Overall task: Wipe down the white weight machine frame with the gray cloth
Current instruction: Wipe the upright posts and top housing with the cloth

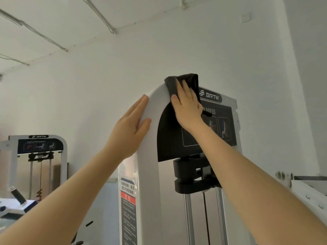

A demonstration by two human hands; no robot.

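Near the centre of the frame we see the white painted steel weight machine frame [155,98] curving over at its top corner. Our right hand [188,106], a thin ring on one finger, presses flat with straight fingers on the dark gray soft cloth [191,82], which is draped over that top corner. Our left hand [131,128] lies open, palm against the outer side of the curve, just left of the cloth. At lower left stands a second white machine [38,151].
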